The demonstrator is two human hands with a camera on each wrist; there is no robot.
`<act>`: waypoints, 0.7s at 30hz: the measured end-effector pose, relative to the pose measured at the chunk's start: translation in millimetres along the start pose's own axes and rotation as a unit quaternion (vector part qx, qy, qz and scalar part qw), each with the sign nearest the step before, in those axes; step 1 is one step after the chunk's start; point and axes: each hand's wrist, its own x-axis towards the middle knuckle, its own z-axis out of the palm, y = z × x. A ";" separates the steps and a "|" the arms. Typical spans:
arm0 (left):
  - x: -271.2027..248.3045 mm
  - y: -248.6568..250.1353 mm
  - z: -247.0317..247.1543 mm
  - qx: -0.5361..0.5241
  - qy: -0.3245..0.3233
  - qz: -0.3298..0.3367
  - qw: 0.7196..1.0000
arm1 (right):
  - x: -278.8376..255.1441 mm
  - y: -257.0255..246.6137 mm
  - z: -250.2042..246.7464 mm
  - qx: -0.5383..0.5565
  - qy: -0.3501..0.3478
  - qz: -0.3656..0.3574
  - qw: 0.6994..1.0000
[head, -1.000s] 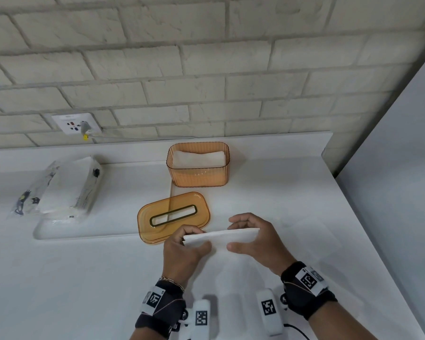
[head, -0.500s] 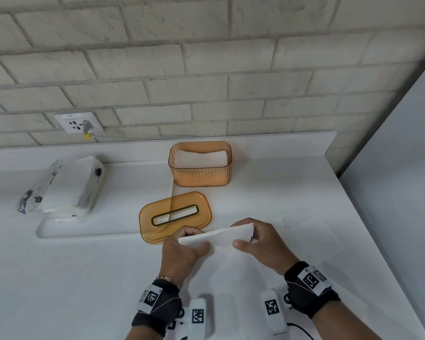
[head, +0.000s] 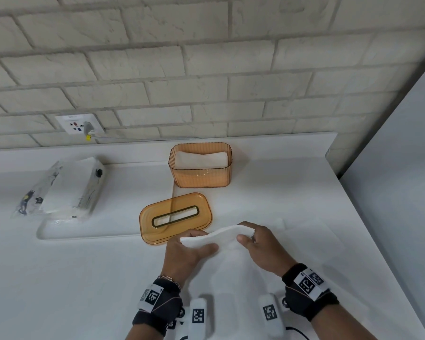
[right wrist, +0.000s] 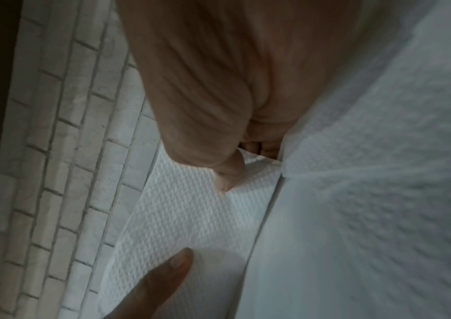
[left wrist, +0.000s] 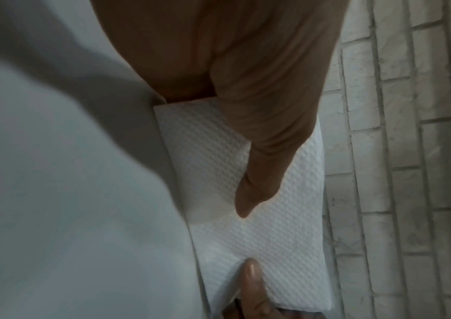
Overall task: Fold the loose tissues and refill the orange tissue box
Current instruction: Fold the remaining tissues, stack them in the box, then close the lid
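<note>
A white embossed tissue (head: 221, 238) is held just above the counter, its top edge bowed upward between my hands. My left hand (head: 194, 244) pinches its left end, thumb lying over the front of the sheet (left wrist: 246, 237). My right hand (head: 247, 235) pinches its right end, thumb in front (right wrist: 191, 215). The rest of the tissue drapes down toward me onto the counter. The orange tissue box (head: 200, 176) stands open near the wall with folded white tissues (head: 201, 158) inside. Its orange slotted lid (head: 176, 218) lies flat just beyond my left hand.
An opened plastic pack of tissues (head: 64, 187) lies at the left on a shallow white tray (head: 88, 233). More white tissue (head: 309, 239) lies flat on the counter right of my hands. A grey panel (head: 402, 192) borders the counter's right edge.
My hands have drawn closer together, so the tissue's top edge went from straight to arched. The right hand slid left along the edge.
</note>
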 end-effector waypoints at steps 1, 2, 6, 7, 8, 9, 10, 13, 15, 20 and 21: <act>0.4 0.2 0.0 0.004 -0.003 0.006 1.000 | 0.1 -1.5 0.6 0.001 -0.002 -0.002 1.000; 0.6 1.7 0.8 0.004 -0.005 0.015 1.000 | 0.7 -1.8 1.3 0.003 -0.002 -0.005 1.000; 3.0 8.1 2.8 0.002 0.000 0.027 1.000 | -2.4 -12.6 0.8 0.020 0.005 -0.009 1.000; 3.9 8.5 2.1 -0.001 0.005 0.024 1.000 | -3.4 -14.8 -0.7 0.023 0.003 -0.013 1.000; 4.2 9.2 0.5 -0.009 0.011 0.018 1.000 | -3.7 -16.5 -2.8 0.026 0.001 -0.016 1.000; 5.1 9.0 -1.9 -0.016 0.016 0.013 1.000 | -3.9 -16.8 -5.6 0.031 -0.003 -0.020 0.999; 5.8 8.4 -4.6 -0.020 0.017 0.011 1.000 | -4.0 -16.7 -8.4 0.037 -0.006 -0.022 0.999; 6.0 4.1 -8.8 -0.005 0.000 0.009 1.000 | -5.6 -17.1 -12.3 0.037 -0.019 -0.017 0.999; 4.7 0.2 -6.7 0.017 -0.009 0.000 1.000 | -7.2 -16.8 -9.5 0.035 -0.028 -0.019 0.999; 5.2 3.7 -1.2 0.023 -0.021 0.016 0.999 | -7.3 -19.1 -6.4 0.035 -0.002 -0.027 0.999; 6.2 5.2 -1.7 0.019 -0.022 0.021 0.999 | -6.9 -19.7 -7.8 0.041 0.003 -0.030 0.999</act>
